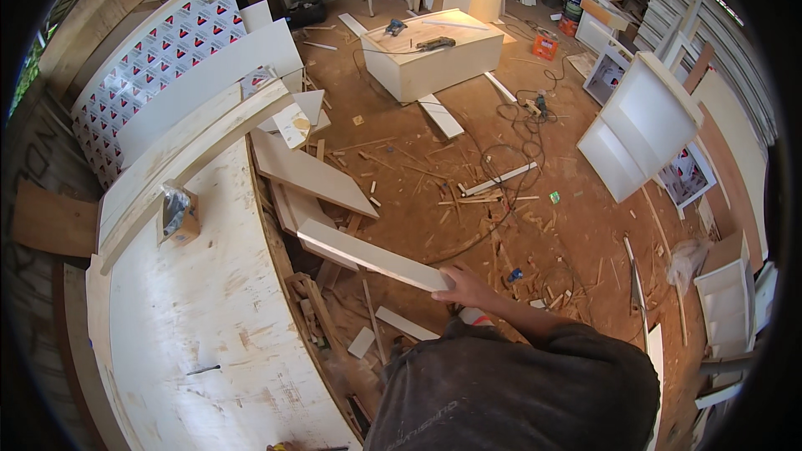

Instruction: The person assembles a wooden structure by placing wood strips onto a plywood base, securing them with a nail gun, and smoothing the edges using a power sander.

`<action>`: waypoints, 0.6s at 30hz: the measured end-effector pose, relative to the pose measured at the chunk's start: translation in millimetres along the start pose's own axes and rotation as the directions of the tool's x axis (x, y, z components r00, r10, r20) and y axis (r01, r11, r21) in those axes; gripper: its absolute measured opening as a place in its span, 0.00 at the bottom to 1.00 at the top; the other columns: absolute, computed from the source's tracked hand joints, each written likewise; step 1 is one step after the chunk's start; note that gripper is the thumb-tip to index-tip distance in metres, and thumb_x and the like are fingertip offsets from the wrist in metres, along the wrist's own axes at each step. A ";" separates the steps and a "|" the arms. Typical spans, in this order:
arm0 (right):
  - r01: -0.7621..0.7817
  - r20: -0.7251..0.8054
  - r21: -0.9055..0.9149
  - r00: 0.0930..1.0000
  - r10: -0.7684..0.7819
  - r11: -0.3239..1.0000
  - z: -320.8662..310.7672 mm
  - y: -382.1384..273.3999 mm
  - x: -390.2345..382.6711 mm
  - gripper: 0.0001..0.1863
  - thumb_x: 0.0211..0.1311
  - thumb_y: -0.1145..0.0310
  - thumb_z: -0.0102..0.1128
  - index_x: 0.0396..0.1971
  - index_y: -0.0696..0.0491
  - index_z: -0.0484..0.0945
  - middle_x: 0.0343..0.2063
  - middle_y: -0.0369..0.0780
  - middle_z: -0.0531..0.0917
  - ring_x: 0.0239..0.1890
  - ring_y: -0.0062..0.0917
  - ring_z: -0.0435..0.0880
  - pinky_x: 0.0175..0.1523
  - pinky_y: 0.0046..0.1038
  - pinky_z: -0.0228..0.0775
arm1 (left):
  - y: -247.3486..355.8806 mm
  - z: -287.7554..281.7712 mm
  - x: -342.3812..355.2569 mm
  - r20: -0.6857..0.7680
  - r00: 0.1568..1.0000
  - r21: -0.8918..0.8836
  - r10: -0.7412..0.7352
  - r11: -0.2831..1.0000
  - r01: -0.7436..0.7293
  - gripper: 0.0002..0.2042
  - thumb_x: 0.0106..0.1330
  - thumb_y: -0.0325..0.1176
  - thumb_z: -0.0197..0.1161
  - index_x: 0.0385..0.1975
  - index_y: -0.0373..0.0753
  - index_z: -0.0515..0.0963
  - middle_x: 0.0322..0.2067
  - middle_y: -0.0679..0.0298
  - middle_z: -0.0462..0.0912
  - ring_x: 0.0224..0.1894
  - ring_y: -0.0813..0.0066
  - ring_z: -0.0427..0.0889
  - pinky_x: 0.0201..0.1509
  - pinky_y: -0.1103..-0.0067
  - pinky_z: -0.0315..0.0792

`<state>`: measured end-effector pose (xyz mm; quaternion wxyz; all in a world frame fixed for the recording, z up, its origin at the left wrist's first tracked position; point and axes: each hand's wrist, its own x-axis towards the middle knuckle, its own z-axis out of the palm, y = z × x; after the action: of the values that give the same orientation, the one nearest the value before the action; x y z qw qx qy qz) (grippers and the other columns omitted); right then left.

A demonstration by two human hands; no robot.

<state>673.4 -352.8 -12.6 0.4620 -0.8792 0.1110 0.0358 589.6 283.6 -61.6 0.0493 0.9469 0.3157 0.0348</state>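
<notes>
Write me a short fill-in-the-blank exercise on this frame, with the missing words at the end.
1. The person's ____ hand grips one end of the narrow white board.
2. Clear plastic pokes out of the small, ____-coloured box.
3. The blue power tool lies on ____ of the large wooden box.
Missing words: right; brown; top.

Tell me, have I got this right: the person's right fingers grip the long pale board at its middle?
Not quite: the head view shows the right fingers gripping the long pale board at one end, not its middle.
</notes>
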 end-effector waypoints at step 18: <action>0.088 0.178 -0.067 0.981 -0.074 0.994 4.9 18.6 59.0 0.35 0.50 0.43 0.68 0.48 0.58 0.76 0.43 0.51 0.73 0.50 0.45 0.73 0.55 0.39 0.65 | 235.9 -170.1 -16.7 0.698 0.611 -0.655 0.373 0.679 0.333 0.25 0.70 0.44 0.60 0.63 0.41 0.66 0.32 0.62 0.75 0.25 0.75 0.77 0.27 0.80 0.76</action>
<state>726.7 -368.6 -40.1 0.4379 -0.8930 0.0326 0.0983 700.0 98.0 133.9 0.5578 0.7600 0.2063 -0.2621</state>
